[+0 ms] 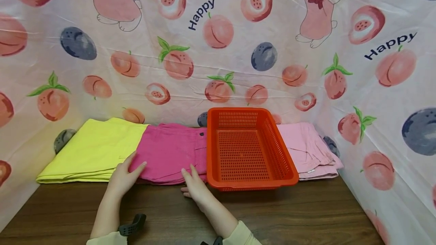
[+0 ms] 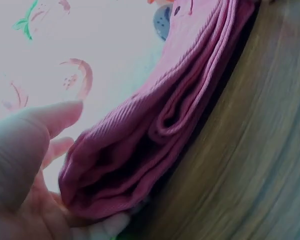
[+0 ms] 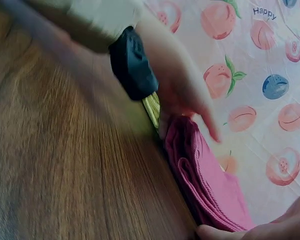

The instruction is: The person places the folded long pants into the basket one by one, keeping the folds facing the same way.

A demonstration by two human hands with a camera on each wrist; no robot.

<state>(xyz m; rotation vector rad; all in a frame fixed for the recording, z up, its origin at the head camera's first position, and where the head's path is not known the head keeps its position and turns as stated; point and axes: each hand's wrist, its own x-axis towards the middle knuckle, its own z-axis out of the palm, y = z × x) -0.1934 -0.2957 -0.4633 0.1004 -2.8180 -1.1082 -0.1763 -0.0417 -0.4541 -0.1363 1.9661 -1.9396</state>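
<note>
Folded magenta pants (image 1: 167, 150) with a dark button lie flat on the wooden table between the yellow cloth and the basket. My left hand (image 1: 123, 176) is at their left edge, thumb spread from the fingers. In the left wrist view, the left fingers (image 2: 102, 227) reach along the underside of the folded layers, while the thumb (image 2: 65, 117) stands apart above. At the front right corner is my right hand (image 1: 197, 190), with straight fingers against the edge. The right wrist view shows the pants' stacked folds (image 3: 205, 185) between both hands.
Right of the pants stands an orange-red plastic basket (image 1: 252, 184). Folded light pink pants (image 1: 306, 146) lie beyond it, partly hidden. A folded yellow garment (image 1: 92, 148) lies at the left. Fruit-printed cloth (image 1: 231, 71) walls the back and sides of the table (image 1: 163, 214).
</note>
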